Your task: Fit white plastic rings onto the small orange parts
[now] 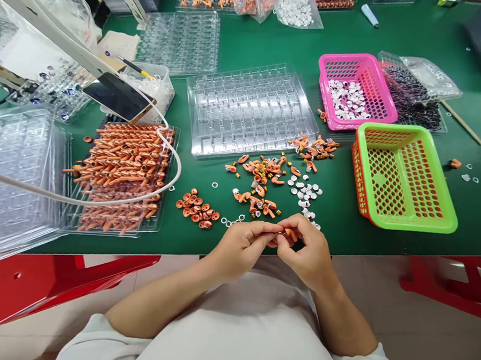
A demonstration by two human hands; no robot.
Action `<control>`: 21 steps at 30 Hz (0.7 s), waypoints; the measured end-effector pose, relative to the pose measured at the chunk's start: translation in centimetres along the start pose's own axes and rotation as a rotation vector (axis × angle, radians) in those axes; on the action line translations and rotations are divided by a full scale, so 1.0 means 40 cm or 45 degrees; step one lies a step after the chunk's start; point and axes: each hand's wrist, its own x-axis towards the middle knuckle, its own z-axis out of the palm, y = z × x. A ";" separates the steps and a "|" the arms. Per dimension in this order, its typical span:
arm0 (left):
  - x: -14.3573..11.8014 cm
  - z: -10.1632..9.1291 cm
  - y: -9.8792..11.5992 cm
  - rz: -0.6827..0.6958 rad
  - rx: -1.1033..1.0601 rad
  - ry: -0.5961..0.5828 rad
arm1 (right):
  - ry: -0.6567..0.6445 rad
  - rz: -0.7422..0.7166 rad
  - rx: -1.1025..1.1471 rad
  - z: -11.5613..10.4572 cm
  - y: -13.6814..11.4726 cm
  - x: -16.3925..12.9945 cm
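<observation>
Together both hands (277, 244) pinch a small orange piece (290, 234)

A small-parts assembly workshop: green worktable (276, 44) crowded with clear blister trays (250, 111), plastic baskets (402, 179) and heaps of orange components (123, 165).

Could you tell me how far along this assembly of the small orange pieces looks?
Done: the left tray holds many orange parts. In hand: left hand and right hand pinch one orange piece together. Left: loose pieces and white discs lie on the mat; the clear tray and green basket look empty.
</observation>
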 end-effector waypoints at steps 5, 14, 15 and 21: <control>-0.007 0.007 0.002 0.041 0.043 0.005 | -0.003 0.005 0.100 0.003 0.007 0.000; -0.008 0.003 -0.006 0.067 0.085 0.026 | 0.073 -0.113 0.075 0.016 0.014 0.009; -0.007 0.001 -0.006 0.060 0.066 0.006 | 0.071 -0.128 0.071 0.015 0.014 0.009; 0.001 -0.006 0.012 0.137 0.133 0.014 | 0.043 -0.088 0.205 0.001 0.023 -0.008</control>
